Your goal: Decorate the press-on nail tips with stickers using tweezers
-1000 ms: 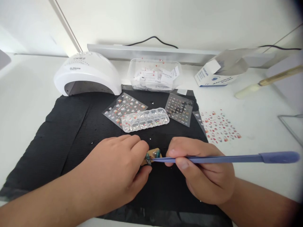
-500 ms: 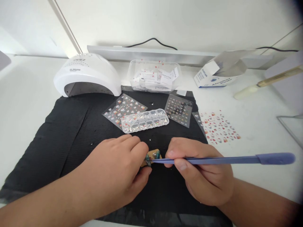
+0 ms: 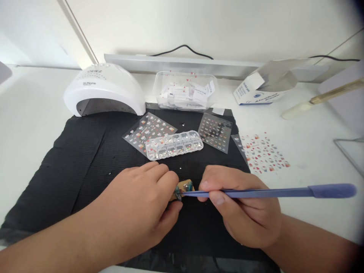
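My left hand (image 3: 148, 201) is closed around a small tan block (image 3: 185, 185), and its fingers cover the left part of it. Dark green false nails (image 3: 188, 185) with shiny bits stand on the block. Between thumb and fingers, my right hand (image 3: 241, 204) pinches a pair of blue tweezers (image 3: 273, 192). Their tips point left and meet the nail nearest my left thumb; whether they grip anything there is too small to tell. Just beyond my hands lies a clear compartment case of rhinestones (image 3: 176, 145).
A black mat (image 3: 76, 159) covers the table. Sticker sheets (image 3: 150, 131) lie around the case. Behind stand a white nail lamp (image 3: 105, 91), a clear tub (image 3: 184, 104) of packets and an open carton (image 3: 263, 89). A pale brush (image 3: 321, 100) is at the right.
Almost nothing differs. Both hands, the block and the tweezers keep their places, with only a very slight shift of the whole view.
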Demonstrator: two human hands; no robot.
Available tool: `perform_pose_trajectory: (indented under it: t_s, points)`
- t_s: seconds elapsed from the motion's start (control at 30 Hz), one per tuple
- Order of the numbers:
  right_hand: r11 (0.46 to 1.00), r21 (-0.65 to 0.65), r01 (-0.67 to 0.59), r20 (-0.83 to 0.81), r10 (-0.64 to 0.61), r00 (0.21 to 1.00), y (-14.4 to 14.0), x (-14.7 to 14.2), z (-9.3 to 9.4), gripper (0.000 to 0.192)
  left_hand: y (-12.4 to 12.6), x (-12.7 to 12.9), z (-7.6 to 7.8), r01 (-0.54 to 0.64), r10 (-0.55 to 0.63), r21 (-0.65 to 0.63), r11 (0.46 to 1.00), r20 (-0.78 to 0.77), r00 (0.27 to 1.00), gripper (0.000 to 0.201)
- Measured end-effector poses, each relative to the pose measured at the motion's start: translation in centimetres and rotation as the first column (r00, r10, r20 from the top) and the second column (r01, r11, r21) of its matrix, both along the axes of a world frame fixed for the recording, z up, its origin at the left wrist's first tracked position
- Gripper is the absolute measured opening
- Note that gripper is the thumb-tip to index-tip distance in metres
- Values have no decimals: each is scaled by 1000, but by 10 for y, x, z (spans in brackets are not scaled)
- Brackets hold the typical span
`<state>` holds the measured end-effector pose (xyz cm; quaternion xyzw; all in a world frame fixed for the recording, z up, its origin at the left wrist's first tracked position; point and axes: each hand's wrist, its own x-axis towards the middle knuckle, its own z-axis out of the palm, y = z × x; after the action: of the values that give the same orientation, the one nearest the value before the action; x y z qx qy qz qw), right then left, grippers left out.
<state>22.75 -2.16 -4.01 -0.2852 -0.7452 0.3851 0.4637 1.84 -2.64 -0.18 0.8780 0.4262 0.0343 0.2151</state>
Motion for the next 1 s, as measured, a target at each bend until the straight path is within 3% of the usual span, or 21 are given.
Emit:
perform_pose_trajectory:
  t_s: [1.0]
  points:
    - [1000,-10,-17,-21,17,1000,0,1,-3,27,1,1,-1,1,-2,32,999,28,1000,10]
